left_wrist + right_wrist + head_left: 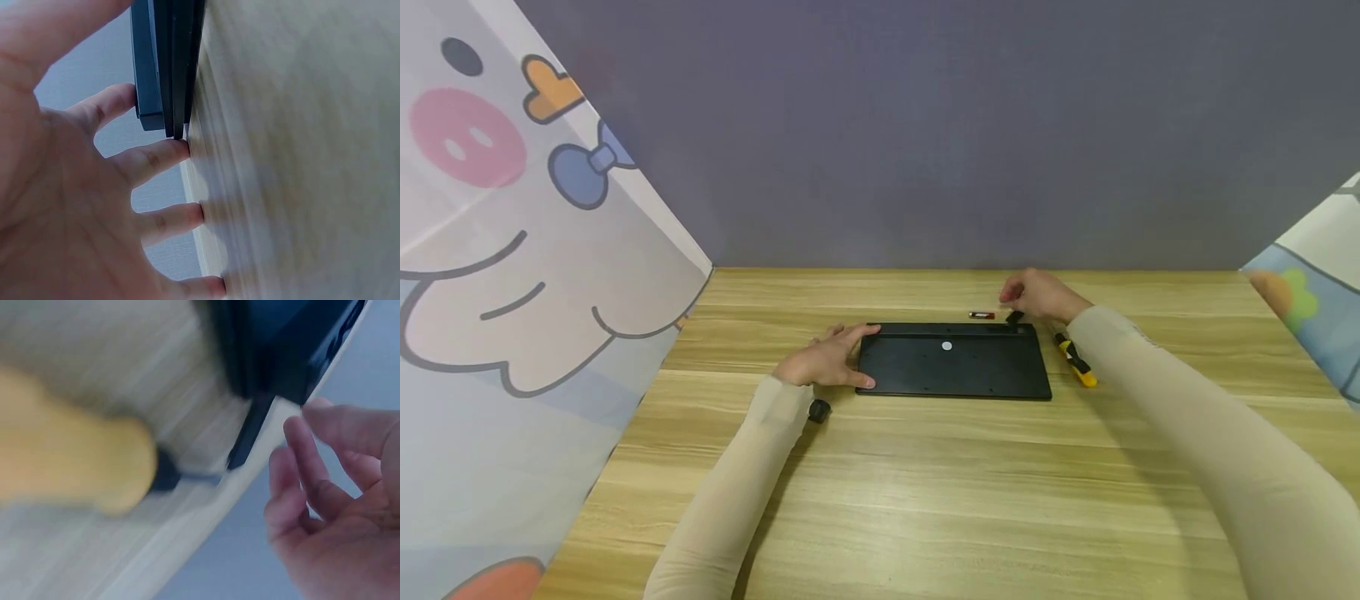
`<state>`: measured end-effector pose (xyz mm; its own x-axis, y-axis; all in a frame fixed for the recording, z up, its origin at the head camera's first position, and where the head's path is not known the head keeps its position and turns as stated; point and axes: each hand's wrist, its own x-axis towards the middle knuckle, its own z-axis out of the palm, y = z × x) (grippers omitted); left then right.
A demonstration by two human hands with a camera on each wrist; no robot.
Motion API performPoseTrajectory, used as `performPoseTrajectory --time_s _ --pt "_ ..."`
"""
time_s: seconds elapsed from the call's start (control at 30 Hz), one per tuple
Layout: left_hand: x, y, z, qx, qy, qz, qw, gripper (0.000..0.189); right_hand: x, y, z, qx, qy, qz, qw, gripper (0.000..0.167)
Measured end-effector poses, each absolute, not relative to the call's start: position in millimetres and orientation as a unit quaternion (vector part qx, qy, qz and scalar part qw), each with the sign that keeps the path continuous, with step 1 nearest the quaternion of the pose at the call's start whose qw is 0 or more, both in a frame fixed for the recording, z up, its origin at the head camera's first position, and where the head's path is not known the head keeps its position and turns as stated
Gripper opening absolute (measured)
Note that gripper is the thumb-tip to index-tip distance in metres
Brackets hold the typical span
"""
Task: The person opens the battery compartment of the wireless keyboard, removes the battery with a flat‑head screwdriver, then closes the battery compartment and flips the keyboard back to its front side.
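A black keyboard (955,367) lies face down on the wooden table, a round white sticker on its underside. My left hand (823,358) spreads across its left end, thumb at the front corner and index finger at the back one. In the left wrist view the other fingers (169,225) rest straight on the table. Over the back right corner, my right hand (1043,296) has loosely bent fingers, the thumb tip (319,409) right at the keyboard corner. A small black strip (1015,317) lies below that hand. Close by is a red and black battery (981,316).
A yellow and black screwdriver (1078,364) lies right of the keyboard, beside my right sleeve (1157,375). The table (970,492) ends at a grey panel (955,142) behind, with cartoon-print sheets (535,192) at the sides.
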<state>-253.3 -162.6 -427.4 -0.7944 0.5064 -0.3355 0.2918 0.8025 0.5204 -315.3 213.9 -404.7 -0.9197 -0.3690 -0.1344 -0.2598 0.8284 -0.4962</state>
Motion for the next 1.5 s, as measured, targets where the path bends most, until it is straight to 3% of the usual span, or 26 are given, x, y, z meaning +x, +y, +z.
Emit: performPoseTrajectory --time_s 0.2,0.37,0.83,1.2,1.5 --pt "-253 -165 -428 0.217 0.921 0.223 0.235 0.095 -311 226 -406 -0.155 0.950 -0.237 0.129 0.025" --pt "-252 -165 -428 0.218 0.921 0.219 0.238 0.095 -307 230 -413 -0.158 0.952 -0.232 0.124 0.015" --pt "-252 -163 -428 0.228 0.922 0.215 0.229 0.094 -306 233 -415 -0.149 0.965 -0.192 0.096 0.013" --pt "-252 -165 -426 0.221 0.924 0.211 0.230 0.094 -298 235 -405 -0.128 0.955 -0.266 0.029 0.012" --pt "-252 -166 -429 0.225 0.922 0.217 0.228 0.096 -279 233 -387 -0.191 0.939 -0.279 0.058 0.018"
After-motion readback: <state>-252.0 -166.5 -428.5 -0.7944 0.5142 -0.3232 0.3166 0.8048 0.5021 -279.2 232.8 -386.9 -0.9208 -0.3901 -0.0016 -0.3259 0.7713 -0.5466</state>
